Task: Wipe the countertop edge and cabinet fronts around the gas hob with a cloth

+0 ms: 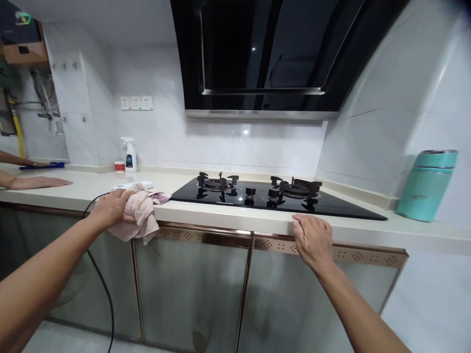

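My left hand (113,206) is closed on a crumpled pale pink cloth (142,212) at the counter's front edge. The cloth hangs partly over that edge, and a purplish corner of it lies beside the gas hob (243,198). My right hand (314,239) grips the front edge of the white countertop (221,214), thumb side toward the hob, with its fingers curled and partly hidden. The black glass hob has two burners and two knobs. Behind the cloth, a flat white object (147,185) is partly covered.
A white spray bottle (130,156) and a red cup (119,166) stand by the back wall. A turquoise canister (427,186) is at right. Overhead is a black range hood (257,63). A black cable (106,289) hangs down. Another person's hands (40,183) rest at far left, near a blue cloth (44,166).
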`<state>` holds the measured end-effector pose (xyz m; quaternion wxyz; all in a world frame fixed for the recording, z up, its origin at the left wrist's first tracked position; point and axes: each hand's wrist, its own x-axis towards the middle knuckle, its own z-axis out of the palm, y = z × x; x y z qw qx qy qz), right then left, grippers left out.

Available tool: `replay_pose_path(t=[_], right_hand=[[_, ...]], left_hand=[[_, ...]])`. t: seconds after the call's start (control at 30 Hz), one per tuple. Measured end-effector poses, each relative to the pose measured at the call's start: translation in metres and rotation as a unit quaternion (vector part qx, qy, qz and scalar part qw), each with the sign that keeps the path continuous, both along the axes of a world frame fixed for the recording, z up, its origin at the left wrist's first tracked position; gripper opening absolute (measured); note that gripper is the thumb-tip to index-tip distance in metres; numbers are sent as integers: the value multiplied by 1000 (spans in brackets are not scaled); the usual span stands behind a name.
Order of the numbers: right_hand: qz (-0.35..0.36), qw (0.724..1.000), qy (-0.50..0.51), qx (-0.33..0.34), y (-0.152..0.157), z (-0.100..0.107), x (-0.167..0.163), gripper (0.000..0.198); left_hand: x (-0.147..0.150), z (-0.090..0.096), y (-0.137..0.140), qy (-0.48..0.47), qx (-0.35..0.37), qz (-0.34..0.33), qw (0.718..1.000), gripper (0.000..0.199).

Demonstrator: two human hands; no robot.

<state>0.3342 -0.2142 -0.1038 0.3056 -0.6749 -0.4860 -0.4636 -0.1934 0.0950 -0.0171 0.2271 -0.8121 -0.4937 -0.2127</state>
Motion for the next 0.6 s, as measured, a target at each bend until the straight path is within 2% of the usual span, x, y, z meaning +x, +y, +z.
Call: replay_pose_path(t=[0.13, 0.3, 0.47, 0.6], right_hand=[[2, 999, 20, 48, 8, 0, -6, 33], [-2, 996, 30, 88, 13, 3, -12, 34], [-18, 996, 9, 83, 13, 2, -9, 39], [-37, 997, -13, 73, 15, -3, -2, 42]], left_hand=[[19, -2, -18, 64, 19, 59, 996, 81], [65, -3, -46, 93, 47, 20, 994, 81], [147, -7, -94, 70, 51, -102, 991, 90], [233, -24, -147, 46, 91, -272, 957, 100]])
